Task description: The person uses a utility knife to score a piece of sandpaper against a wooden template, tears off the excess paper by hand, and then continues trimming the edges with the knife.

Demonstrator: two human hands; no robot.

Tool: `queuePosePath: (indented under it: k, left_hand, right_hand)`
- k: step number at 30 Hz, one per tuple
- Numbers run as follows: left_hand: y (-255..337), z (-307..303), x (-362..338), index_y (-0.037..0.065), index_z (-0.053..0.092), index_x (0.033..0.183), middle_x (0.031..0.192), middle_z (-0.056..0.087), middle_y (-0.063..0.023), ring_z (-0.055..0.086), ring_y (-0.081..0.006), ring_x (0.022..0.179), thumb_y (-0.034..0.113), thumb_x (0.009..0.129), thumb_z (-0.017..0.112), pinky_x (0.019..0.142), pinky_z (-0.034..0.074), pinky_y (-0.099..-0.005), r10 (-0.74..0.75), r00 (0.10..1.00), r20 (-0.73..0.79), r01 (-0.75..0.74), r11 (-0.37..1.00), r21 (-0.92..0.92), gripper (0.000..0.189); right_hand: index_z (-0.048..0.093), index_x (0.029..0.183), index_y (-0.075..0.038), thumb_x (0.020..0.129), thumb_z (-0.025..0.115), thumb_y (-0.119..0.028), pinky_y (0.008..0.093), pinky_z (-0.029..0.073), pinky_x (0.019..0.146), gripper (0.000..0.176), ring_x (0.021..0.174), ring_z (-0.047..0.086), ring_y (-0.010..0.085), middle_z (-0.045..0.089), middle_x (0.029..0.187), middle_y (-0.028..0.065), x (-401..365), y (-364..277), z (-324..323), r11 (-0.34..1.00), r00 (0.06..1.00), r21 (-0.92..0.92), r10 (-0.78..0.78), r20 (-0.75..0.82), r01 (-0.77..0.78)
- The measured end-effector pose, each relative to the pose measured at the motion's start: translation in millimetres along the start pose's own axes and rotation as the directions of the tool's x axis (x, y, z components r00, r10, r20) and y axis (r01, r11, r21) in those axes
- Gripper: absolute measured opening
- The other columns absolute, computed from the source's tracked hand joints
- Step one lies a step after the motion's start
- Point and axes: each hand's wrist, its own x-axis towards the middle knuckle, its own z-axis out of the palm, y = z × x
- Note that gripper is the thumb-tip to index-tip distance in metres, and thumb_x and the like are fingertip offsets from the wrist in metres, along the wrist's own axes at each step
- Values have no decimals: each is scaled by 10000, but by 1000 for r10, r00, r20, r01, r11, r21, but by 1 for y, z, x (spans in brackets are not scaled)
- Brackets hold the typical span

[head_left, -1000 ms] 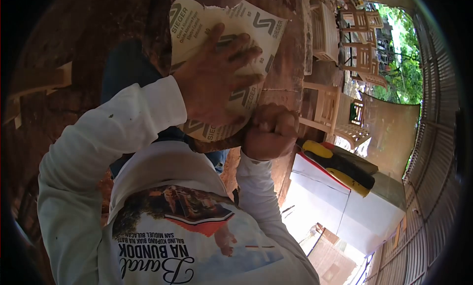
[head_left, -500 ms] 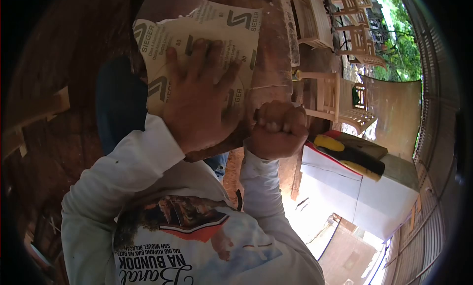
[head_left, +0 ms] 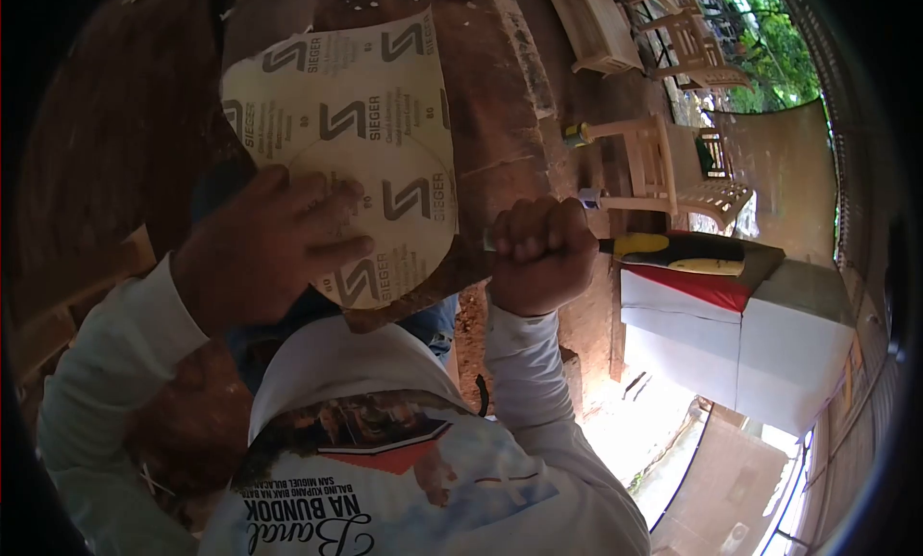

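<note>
A sheet of sandpaper (head_left: 336,80) lies back side up on a worn wooden bench (head_left: 495,162), printed with SIEGER and 80. Its near edge is rounded, and a faint curved line crosses its back. My left hand (head_left: 264,243) rests at the sheet's near left edge with fingers apart, holding nothing. Beside the sheet's near right edge, my right hand (head_left: 543,243) is closed in a fist. A tool with a yellow-and-black handle (head_left: 683,253) sticks out to the right of this fist. A small pale-green tip shows at the fist's left side; the part inside is hidden.
A white box (head_left: 692,349) with a red piece on top stands at the right. Wooden chairs (head_left: 663,166) and a wooden bench seat (head_left: 591,27) stand farther off. A wooden piece (head_left: 96,277) is at the left.
My left hand has slid from the middle of the sandpaper to its near left edge, uncovering the print. The yellow-and-black handle has swung to nearly level. The view has shifted.
</note>
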Motion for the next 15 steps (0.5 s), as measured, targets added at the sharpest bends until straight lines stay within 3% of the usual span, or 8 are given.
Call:
queuePosePath:
  k: [3, 6, 8, 11, 15]
  left_hand:
    - [28, -6, 21, 126, 703, 1355, 1546, 543, -212, 602, -322, 1242, 245, 822, 700, 1005, 476, -512, -117, 990, 84, 121, 991, -50, 546]
    - [40, -12, 33, 48, 705, 1288, 1555, 527, -230, 586, -355, 1277, 261, 782, 722, 1039, 465, -540, -109, 988, 111, 119, 988, -93, 549]
    - [36, -24, 38, 5, 693, 1260, 1562, 517, -234, 563, -375, 1305, 297, 771, 738, 1054, 455, -550, -57, 996, 68, 65, 991, -116, 571]
    - [24, -20, 49, -30, 661, 1264, 1575, 497, -237, 511, -402, 1370, 339, 781, 759, 1104, 427, -571, -32, 999, 33, 38, 976, -216, 615]
    - [20, 10, 69, -29, 650, 1339, 1547, 519, -214, 477, -359, 1404, 431, 843, 741, 1162, 383, -551, -104, 993, -53, 86, 961, -262, 683]
  right_hand:
    - [382, 749, -156, 1034, 528, -334, 337, 350, 546, 366, 579, 357, 151, 396, 642, 19, 2, -7, -3, 1000, 999, -27, -4, 39, 5]
    - [385, 748, -156, 1026, 541, -354, 339, 336, 543, 375, 579, 352, 151, 397, 644, 19, 3, -8, -5, 999, 988, -4, -37, 147, 38]
    - [381, 741, -160, 1019, 535, -362, 339, 314, 535, 377, 564, 324, 144, 382, 627, 7, 5, -1, -4, 997, 972, 29, -82, 220, 77]
    - [388, 744, -159, 1021, 541, -363, 343, 313, 536, 377, 566, 327, 146, 381, 628, 3, 11, -1, -6, 1000, 957, -25, 14, 289, -7]
    - [392, 744, -162, 1026, 542, -370, 341, 316, 537, 381, 567, 329, 143, 388, 628, 2, 22, 6, -5, 999, 942, -42, 13, 335, 1]
